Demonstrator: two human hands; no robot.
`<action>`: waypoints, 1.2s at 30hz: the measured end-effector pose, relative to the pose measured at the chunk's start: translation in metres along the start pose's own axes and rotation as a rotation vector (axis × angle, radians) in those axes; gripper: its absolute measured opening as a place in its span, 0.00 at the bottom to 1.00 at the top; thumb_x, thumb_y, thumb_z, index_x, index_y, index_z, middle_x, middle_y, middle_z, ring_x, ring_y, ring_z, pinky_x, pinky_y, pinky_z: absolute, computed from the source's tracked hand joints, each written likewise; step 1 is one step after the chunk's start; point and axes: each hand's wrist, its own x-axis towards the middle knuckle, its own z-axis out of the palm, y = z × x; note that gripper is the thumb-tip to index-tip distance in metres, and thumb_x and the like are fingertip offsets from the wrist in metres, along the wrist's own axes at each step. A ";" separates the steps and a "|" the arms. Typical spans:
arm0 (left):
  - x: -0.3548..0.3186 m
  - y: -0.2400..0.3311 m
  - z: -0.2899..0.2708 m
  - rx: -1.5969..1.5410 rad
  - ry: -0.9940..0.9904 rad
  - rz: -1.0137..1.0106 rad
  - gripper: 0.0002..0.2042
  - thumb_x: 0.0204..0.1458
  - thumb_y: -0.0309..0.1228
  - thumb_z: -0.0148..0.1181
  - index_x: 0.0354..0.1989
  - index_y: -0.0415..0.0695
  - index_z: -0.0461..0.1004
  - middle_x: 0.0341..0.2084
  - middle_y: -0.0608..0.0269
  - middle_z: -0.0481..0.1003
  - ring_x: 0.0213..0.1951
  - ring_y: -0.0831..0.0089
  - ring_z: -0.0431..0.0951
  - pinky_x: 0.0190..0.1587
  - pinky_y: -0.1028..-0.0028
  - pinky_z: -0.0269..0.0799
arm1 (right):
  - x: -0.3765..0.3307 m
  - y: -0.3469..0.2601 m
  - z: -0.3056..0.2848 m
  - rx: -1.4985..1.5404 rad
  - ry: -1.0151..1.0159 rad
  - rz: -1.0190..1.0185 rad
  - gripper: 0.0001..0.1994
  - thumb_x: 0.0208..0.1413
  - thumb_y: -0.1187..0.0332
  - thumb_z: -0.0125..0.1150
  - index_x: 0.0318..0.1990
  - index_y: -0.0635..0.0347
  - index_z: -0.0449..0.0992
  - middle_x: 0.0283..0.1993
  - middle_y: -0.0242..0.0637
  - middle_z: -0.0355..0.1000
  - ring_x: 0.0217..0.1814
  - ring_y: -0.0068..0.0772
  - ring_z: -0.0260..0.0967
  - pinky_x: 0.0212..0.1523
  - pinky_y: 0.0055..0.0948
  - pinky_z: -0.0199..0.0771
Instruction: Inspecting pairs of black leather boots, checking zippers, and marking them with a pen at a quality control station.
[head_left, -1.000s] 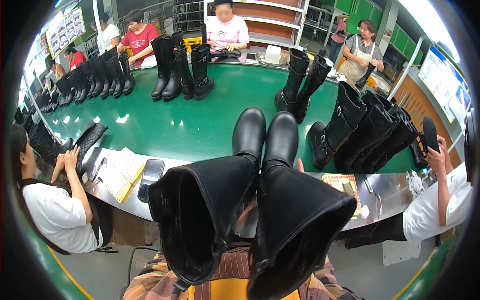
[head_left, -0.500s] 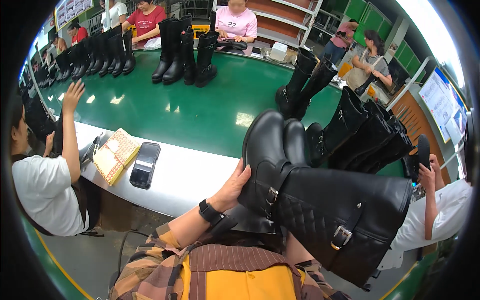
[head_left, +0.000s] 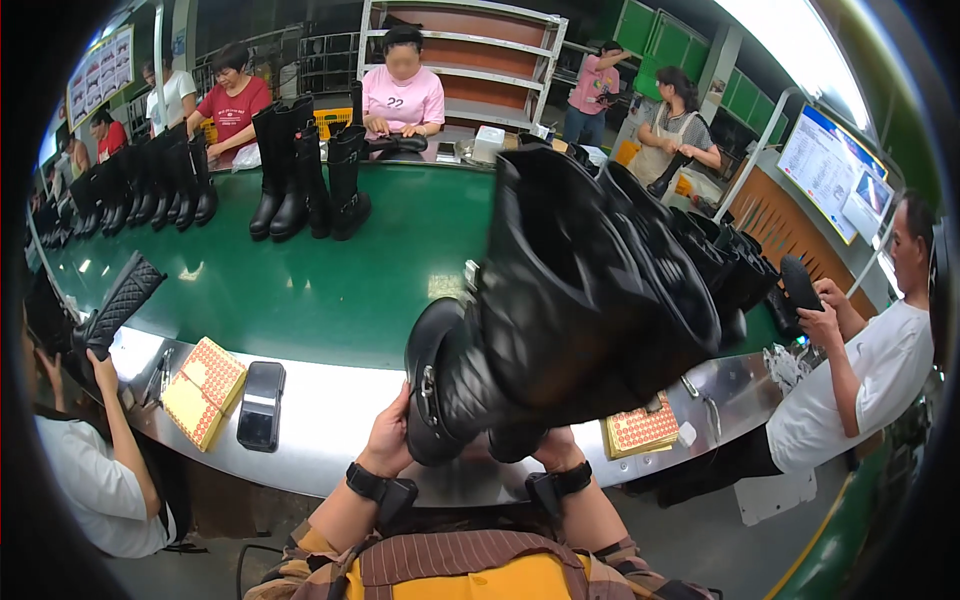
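I hold a pair of tall black boots, their open tops raised and leaning to the right. The left boot (head_left: 470, 385) has a quilted panel and a metal buckle by the ankle. My left hand (head_left: 390, 436) is closed around its foot, thumb along the side. The right boot (head_left: 665, 270) overlaps it, with its lower part mostly hidden. My right hand (head_left: 557, 450) is under the foot of that boot, its fingers largely covered. Both shafts are a little blurred. Each wrist wears a black band.
Steel ledge (head_left: 330, 455) carries a phone (head_left: 262, 405), a patterned sticker stack (head_left: 203, 392) and another stack (head_left: 640, 428). More boots (head_left: 285, 185) stand across the green table (head_left: 300, 290). A co-worker at left holds a quilted boot (head_left: 125, 300); one at right holds a dark sole-shaped piece (head_left: 798, 283).
The boots have swung from lying sideways to shafts up, toes lower. My right hand has come into view beneath them. The left co-worker now lifts a boot.
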 end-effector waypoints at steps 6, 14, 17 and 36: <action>-0.012 0.003 0.002 -0.088 -0.032 0.040 0.32 0.66 0.52 0.39 0.69 0.40 0.57 0.65 0.45 0.63 0.64 0.51 0.66 0.67 0.48 0.60 | 0.003 0.002 0.024 -0.251 0.421 0.019 0.29 0.69 0.47 0.40 0.68 0.58 0.59 0.69 0.43 0.63 0.69 0.44 0.61 0.70 0.48 0.59; -0.022 0.016 -0.006 -0.135 0.006 0.192 0.34 0.62 0.53 0.48 0.68 0.40 0.58 0.64 0.47 0.63 0.66 0.53 0.63 0.69 0.54 0.58 | -0.006 0.010 0.043 -0.291 0.419 0.040 0.29 0.68 0.48 0.46 0.69 0.53 0.58 0.70 0.38 0.62 0.71 0.39 0.60 0.70 0.47 0.58; -0.023 0.020 -0.004 -0.120 0.073 0.239 0.33 0.62 0.54 0.48 0.68 0.42 0.58 0.64 0.49 0.64 0.65 0.54 0.64 0.69 0.53 0.58 | 0.001 0.012 0.046 -0.303 0.440 -0.010 0.30 0.67 0.46 0.46 0.70 0.53 0.58 0.70 0.37 0.61 0.71 0.39 0.59 0.71 0.45 0.57; -0.038 0.023 0.018 0.140 0.150 0.281 0.32 0.64 0.55 0.46 0.70 0.47 0.55 0.66 0.61 0.63 0.66 0.65 0.64 0.67 0.63 0.60 | 0.032 0.038 0.061 -0.424 0.555 -0.082 0.28 0.66 0.45 0.47 0.67 0.49 0.61 0.65 0.28 0.68 0.54 0.24 0.72 0.36 0.24 0.73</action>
